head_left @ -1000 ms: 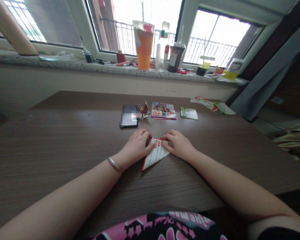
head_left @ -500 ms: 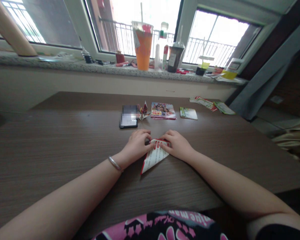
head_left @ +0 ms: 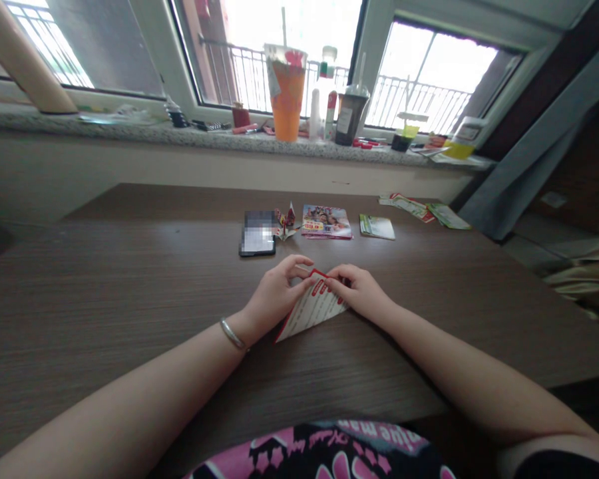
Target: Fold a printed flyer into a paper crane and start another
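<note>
Toward the near side of the desk (head_left: 130, 286), your right hand (head_left: 362, 293) clamps the folded paper (head_left: 311, 309) by its far edge, but whether your left hand (head_left: 273, 293) pinches or merely touches it I can't tell, so uneven pulling might skew its fold.

Folded paper (head_left: 307, 314) white — red edge, red marks near top, rows of dark print. Tabletop (head_left: 130, 286) brown, streaked like wood grain. Bangle (head_left: 232, 334) silver. Shirt (head_left: 289, 459) black with pink stars and shapes, pale lettering. Leaflet pile (head_left: 327, 221) many-coloured — pink along lower edge. Smaller pile (head_left: 377, 227) green and white. Tall cup (head_left: 285, 103) mostly orange. Windowsill (head_left: 199, 138) grey, speckled. Curtain (head_left: 534, 126) grey-blue.
</note>
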{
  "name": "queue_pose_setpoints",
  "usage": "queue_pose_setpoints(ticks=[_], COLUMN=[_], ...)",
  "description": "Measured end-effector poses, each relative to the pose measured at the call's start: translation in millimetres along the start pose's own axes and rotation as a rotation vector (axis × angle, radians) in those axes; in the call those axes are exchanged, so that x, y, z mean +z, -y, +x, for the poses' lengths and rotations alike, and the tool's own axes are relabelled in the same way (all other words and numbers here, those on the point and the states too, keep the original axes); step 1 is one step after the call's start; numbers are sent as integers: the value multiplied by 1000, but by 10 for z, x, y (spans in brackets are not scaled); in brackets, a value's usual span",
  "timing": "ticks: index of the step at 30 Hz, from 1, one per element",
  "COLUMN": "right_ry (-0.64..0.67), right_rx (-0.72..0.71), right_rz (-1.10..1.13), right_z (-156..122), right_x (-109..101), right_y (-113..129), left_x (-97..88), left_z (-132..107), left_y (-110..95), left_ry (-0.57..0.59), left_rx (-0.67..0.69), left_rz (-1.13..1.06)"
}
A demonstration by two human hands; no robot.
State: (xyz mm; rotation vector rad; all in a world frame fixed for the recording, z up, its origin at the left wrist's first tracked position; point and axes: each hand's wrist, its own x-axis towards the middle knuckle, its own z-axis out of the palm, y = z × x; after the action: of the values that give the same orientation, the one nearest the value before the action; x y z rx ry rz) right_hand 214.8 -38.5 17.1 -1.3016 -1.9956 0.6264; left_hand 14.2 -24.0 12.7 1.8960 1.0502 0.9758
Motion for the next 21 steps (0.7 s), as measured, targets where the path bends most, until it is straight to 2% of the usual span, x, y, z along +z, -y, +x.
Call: queue_pose_setpoints(ticks=[7, 10, 14, 21], right_ry=[-142, -190, -198, -173], right_rx=[23, 61, 49, 54], right_rz=[136, 214, 254, 269], right_z=[1, 0, -14, -30], right_x=[-6, -2, -1, -5], right_y=[-54, -56, -6, 53], left_x=[15, 15, 5, -2], left_z=[-17, -41, -72, -82], left_y=[-88, -116, -128, -127], left_ry=[-4, 4, 15, 18], left_rx=[46, 45, 43, 62], left_rz=[-21, 94, 262, 347])
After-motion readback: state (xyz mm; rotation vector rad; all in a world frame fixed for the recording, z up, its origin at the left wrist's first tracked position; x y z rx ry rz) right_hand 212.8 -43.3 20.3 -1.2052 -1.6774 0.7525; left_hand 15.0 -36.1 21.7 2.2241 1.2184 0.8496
